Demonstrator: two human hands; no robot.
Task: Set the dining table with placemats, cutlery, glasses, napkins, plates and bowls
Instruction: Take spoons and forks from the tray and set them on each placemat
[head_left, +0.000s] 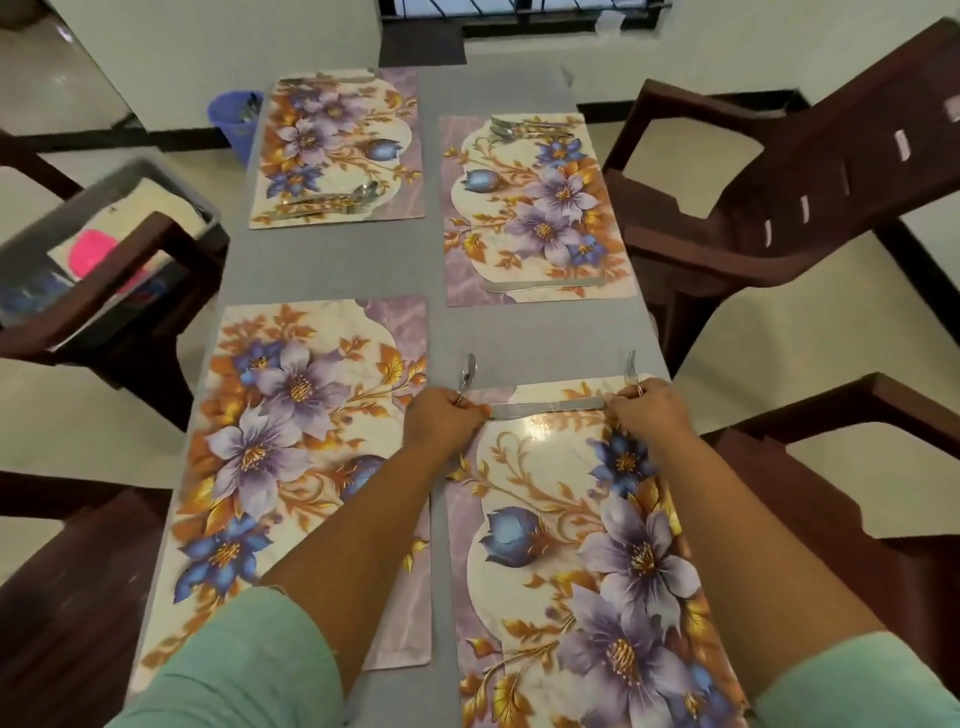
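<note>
Holding a table knife (545, 409) flat across the far end of the near right placemat (561, 545), I pinch its two ends, my left hand (441, 415) at the left end and my right hand (649, 410) at the right end. The fingers of both hands are curled in tight over the metal. My left hand also grips a spoon (467, 373), whose bowl sticks up past my knuckles toward the far side, and my right hand grips a fork (630, 366), whose tines rise the same way. Both stand over the bare grey table (337, 260) just beyond the mat's far edge.

To the left of this mat lies the near left placemat (291, 467), with my left forearm crossing its right edge. The far right placemat (535, 208) carries a knife (540, 285) along its near end and a cluster of forks and spoons (524, 131) along its far end. The far left placemat (337, 150) has cutlery (327, 201) at its near end and more at its far end, too blurred to sort.

Dark brown plastic chairs (779, 171) stand along both sides of the table. On the chair at the left sits a grey bin (98, 208) holding something pink and something white. A blue basket (235, 122) stands beyond the table's far left corner.
</note>
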